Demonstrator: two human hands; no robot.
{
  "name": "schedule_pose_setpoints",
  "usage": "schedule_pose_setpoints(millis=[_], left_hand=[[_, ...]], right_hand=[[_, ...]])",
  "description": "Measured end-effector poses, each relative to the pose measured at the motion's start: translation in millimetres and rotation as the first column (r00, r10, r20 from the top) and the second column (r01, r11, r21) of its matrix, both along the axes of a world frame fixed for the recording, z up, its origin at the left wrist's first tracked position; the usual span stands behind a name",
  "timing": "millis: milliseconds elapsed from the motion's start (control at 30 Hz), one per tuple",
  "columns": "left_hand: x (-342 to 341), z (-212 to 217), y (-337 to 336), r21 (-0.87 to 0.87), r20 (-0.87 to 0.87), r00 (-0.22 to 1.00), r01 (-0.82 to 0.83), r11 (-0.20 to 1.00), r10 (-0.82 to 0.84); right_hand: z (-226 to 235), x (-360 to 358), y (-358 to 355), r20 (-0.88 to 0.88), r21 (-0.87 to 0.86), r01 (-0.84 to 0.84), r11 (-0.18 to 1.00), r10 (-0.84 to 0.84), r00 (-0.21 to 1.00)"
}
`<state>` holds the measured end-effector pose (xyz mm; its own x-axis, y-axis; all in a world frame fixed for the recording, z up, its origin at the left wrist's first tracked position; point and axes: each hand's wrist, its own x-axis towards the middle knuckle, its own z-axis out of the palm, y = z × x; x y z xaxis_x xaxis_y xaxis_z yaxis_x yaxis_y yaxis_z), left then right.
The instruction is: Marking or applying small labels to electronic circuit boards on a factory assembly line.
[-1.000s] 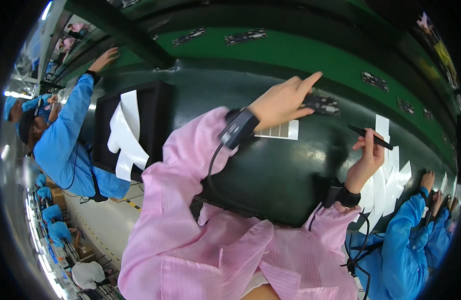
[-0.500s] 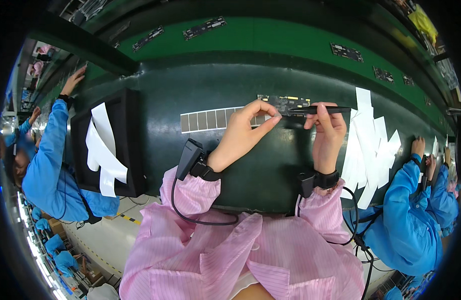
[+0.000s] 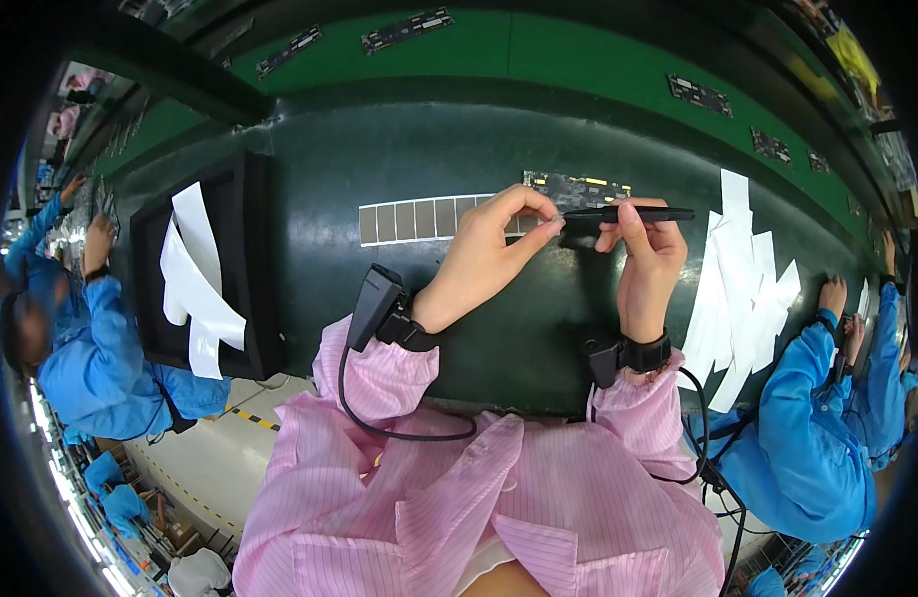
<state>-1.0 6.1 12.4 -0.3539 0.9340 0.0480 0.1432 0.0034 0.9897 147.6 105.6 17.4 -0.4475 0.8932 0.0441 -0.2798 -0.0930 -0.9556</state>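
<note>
In my right hand [image 3: 650, 254] is a pair of black tweezers [image 3: 643, 214], held level with the tips pointing left. Thumb and forefinger of my left hand [image 3: 494, 254] pinch together right at those tips. Whatever sits between them is too small to make out. Behind my hands a dark circuit board [image 3: 578, 186] lies on the dark green bench. A white strip of grey-brown rectangular stickers [image 3: 411, 221] runs flat on the bench to the left, its right end partly covered by my left hand.
White paper strips [image 3: 742, 289] lie heaped on the right. At left a black tray [image 3: 265, 298] bears glossy white strips [image 3: 202, 269]. Several boards rest on the green belt [image 3: 558, 55] beyond. People in blue [image 3: 812, 428] work on both sides; black cables [image 3: 703, 438] trail from my wrists.
The tweezer tips have come up to my left fingertips, and the tweezers point more directly at them. At left, the other person's arm has drawn back from the belt.
</note>
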Motion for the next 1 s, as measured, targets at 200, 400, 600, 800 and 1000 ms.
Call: schedule_pose_setpoints(millis=[200,400,600,800,1000], left_hand=[[0,2,0,-0.022,-0.008,1.000,-0.006,1.000,0.006],[-1,2,0,-0.048,-0.027,1.000,-0.016,0.999,0.015],[-3,-1,-1,0.020,0.008,0.999,-0.046,0.999,0.046],[-16,7,-20,0.025,-0.516,0.849,0.150,0.988,-0.116],[-2,4,-18,0.074,-0.723,0.688,0.169,0.983,-0.064]], right_hand=[[-1,1,0,-0.001,0.017,-0.032,0.999,0.032,1.000],[0,0,-3,0.001,0.062,-0.024,0.998,0.024,1.000],[0,-4,-7,0.037,0.132,0.034,0.991,-0.040,0.999],[-7,-10,11,0.022,0.059,0.079,0.995,-0.080,0.997],[-18,-30,34,0.161,-0.055,0.003,0.999,0.006,0.987]])
